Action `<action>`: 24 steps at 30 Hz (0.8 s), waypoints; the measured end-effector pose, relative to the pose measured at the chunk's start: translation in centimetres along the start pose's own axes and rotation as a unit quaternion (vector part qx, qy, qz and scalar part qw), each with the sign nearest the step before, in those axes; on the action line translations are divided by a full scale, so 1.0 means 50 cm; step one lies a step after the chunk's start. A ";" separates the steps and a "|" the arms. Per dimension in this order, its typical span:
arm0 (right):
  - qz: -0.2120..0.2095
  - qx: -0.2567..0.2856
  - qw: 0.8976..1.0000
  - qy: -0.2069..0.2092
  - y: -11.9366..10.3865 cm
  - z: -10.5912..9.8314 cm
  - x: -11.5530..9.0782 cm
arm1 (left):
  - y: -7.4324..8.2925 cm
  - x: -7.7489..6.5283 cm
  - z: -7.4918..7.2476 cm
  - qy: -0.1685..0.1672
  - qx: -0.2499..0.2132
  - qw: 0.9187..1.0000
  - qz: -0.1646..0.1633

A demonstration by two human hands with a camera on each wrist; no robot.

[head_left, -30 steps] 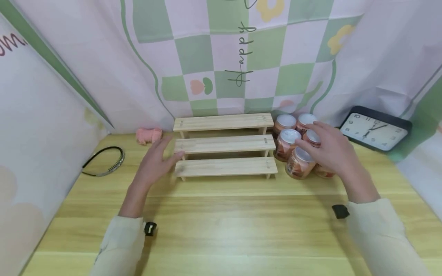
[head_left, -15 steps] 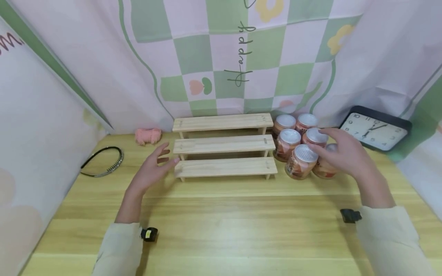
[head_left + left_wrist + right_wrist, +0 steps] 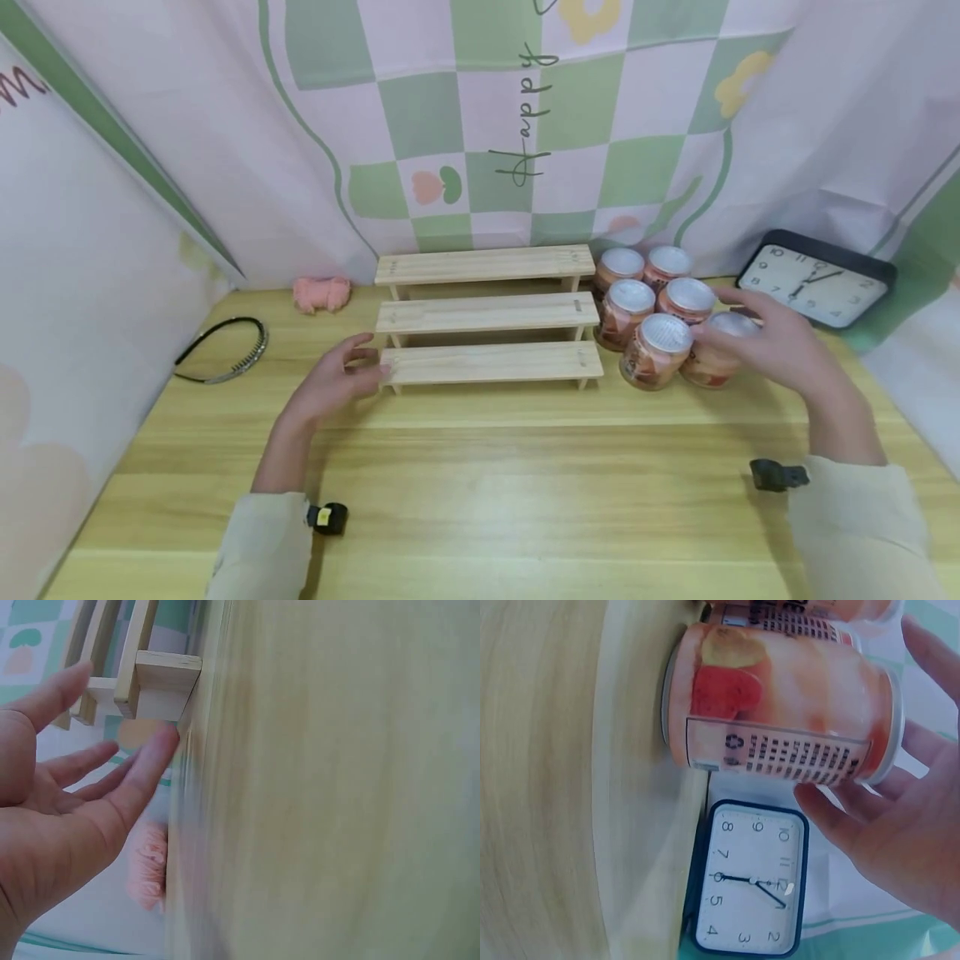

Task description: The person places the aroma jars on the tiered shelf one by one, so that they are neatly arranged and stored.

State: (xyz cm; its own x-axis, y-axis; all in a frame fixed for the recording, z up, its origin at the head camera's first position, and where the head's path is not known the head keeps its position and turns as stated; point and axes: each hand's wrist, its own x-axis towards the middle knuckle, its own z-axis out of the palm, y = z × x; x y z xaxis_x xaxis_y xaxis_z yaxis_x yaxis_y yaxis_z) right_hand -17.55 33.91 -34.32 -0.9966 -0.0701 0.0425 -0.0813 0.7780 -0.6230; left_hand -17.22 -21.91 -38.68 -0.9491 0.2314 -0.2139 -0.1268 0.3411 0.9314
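Presently, the right hand [image 3: 780,337] is placed at the near right jar [image 3: 711,367], with the thumb on its left side and the other fingers at its far side, around the lid. These fingers are spread, and in the right wrist view a gap is seen between the thumb and the lid; whether the other fingers touch the jar, I cannot tell. This jar stands upright on the worktop [image 3: 480,500] and belongs to a group of six, arranged in three rows of two, just to the right of the wooden rack [image 3: 489,313]. Its label carries a red fruit picture and dark printed lines.

The rack has three pale boards, which rise like steps toward the far side. At its left end is the left hand [image 3: 330,385], with the thumb held apart from the fingers, which are loosely bent. It is very near the lowest board, but I cannot tell whether it touches the wood.

Farther to the left, a pink soft-looking thing [image 3: 321,294] lies near the backdrop cloth [image 3: 495,108], and a dark hairband [image 3: 252,358] lies nearer than it, at the left edge. On the far right, beyond the jars, a white-faced clock [image 3: 813,279] with a black frame stands at an angle.
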 end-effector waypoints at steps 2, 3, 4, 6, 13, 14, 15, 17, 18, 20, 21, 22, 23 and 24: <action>0.000 0.008 1.000 -0.005 0.009 -0.005 -0.005 | -0.003 0.000 0.000 -0.003 -0.001 1.000 0.002; -0.003 0.012 1.000 -0.006 0.012 -0.007 -0.008 | -0.005 0.000 0.000 -0.005 -0.001 1.000 0.001; -0.004 0.015 1.000 -0.010 0.016 -0.009 -0.010 | -0.007 0.000 0.000 -0.006 -0.001 1.000 0.000; -0.001 0.016 1.000 -0.018 0.020 -0.014 -0.013 | -0.009 -0.002 -0.001 -0.006 0.000 1.000 -0.002; 0.021 -0.005 0.999 -0.050 0.028 -0.025 -0.013 | -0.015 -0.006 -0.005 -0.001 0.005 1.000 -0.009; 0.024 -0.008 0.998 -0.052 0.029 -0.025 -0.013 | -0.016 -0.006 -0.005 0.001 0.005 1.000 -0.009; 0.026 -0.012 0.998 -0.052 0.030 -0.026 -0.013 | -0.016 -0.006 -0.004 0.002 0.004 1.000 -0.009; 0.029 -0.011 0.998 -0.051 0.032 -0.026 -0.014 | -0.016 -0.006 -0.003 0.005 0.003 1.000 -0.007; 0.031 -0.010 0.998 -0.050 0.033 -0.026 -0.015 | -0.017 -0.007 -0.002 0.006 0.003 1.000 -0.006; 0.034 -0.009 0.998 -0.045 0.034 -0.027 -0.017 | -0.018 -0.007 -0.002 0.009 0.003 1.000 -0.006; 0.033 -0.005 0.998 -0.043 0.035 -0.026 -0.018 | -0.019 -0.008 -0.001 0.009 0.003 1.000 -0.006; 0.033 -0.002 0.999 -0.041 0.035 -0.026 -0.019 | -0.020 -0.008 -0.002 0.009 0.003 1.000 -0.005; 0.034 0.001 0.999 -0.040 0.035 -0.027 -0.020 | -0.020 -0.007 -0.002 0.010 0.002 1.000 -0.005; 0.035 0.005 0.999 -0.039 0.035 -0.027 -0.021 | -0.022 -0.008 -0.001 0.011 0.001 1.000 -0.004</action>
State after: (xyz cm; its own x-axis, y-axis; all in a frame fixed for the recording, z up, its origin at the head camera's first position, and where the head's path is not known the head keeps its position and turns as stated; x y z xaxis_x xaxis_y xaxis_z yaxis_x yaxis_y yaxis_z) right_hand -16.66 36.19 -34.42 -0.9960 -0.0643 -0.0621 -0.0108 0.7763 -0.6303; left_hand -16.74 -22.43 -39.58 -0.9541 0.2081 -0.2155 -0.1348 0.3442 0.9292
